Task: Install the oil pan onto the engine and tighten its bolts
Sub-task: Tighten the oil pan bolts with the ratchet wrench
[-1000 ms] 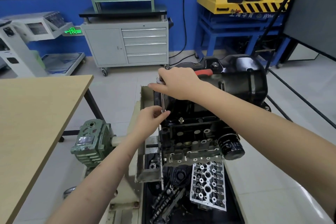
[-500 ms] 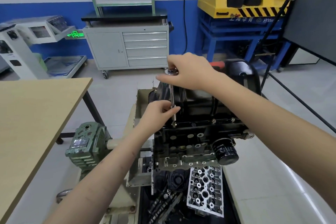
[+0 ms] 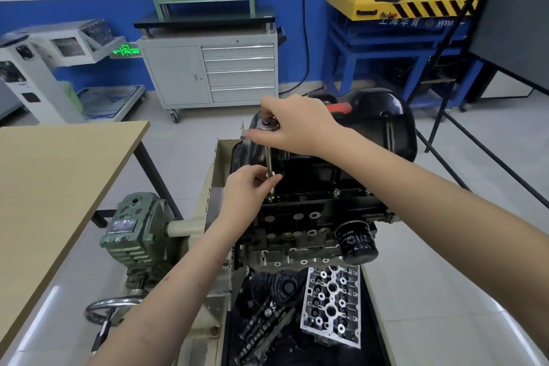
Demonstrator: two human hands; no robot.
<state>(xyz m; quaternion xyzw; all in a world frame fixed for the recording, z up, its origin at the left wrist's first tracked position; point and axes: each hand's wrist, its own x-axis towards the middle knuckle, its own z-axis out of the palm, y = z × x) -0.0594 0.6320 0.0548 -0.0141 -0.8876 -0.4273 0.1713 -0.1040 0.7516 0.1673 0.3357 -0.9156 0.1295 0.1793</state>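
The black oil pan (image 3: 383, 125) sits on top of the upturned engine block (image 3: 309, 223) on its stand. A ratchet wrench with a red handle (image 3: 338, 106) and a long steel extension (image 3: 269, 162) stands upright on a bolt at the pan's front-left flange. My right hand (image 3: 297, 128) grips the ratchet head from above. My left hand (image 3: 246, 190) pinches the lower end of the extension just above the bolt. More bolts (image 3: 335, 193) stick out along the front flange.
A wooden table (image 3: 56, 184) stands at the left. A green gearbox (image 3: 133, 232) with a hand crank (image 3: 110, 306) drives the stand. A cylinder head (image 3: 329, 303) and camshafts (image 3: 261, 327) lie in the tray below. An oil filter (image 3: 358, 244) juts out at the right. A grey cabinet (image 3: 211, 71) stands behind.
The view has shifted slightly as my head moved. Both hands keep their hold on the ratchet and extension over the front-left flange bolt.
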